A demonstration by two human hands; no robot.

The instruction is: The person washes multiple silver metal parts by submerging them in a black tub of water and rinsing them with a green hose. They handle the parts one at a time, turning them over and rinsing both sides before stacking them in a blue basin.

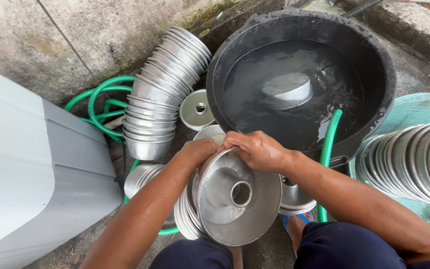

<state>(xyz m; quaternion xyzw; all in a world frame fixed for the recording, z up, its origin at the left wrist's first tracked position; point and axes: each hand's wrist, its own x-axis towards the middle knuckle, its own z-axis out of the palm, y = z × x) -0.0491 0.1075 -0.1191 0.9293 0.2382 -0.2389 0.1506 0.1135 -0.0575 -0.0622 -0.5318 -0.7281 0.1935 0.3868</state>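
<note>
Both your hands grip the top ring pan (pixel 237 199), tipped up just below the black tub (pixel 374 60). Your left hand (pixel 197 152) and right hand (pixel 257 149) close on its upper rim, its hole facing you.

Both grips, the left hand (pixel 197 151) and right hand (pixel 257 149), close on the top rim of a tilted metal ring mould (pixel 238 200).

- Ahead of the grips: black tub (pixel 384 74) of water, wall close; a submerged mould (pixel 287 90) inside. Open water surface offers room.
- Left-ahead: curved stack of moulds (pixel 162 89), a single mould (pixel 196 109) between stack and tub; narrow gap only.
- Far left: grey container (pixel 36 164) blocks.
- Right: green hose (pixel 328 149) hooked over the tub rim, then another mould stack (pixel 414 162) in a teal basin (pixel 424 107).
- Below the grips: leaning moulds (pixel 187 219), knees.
</note>
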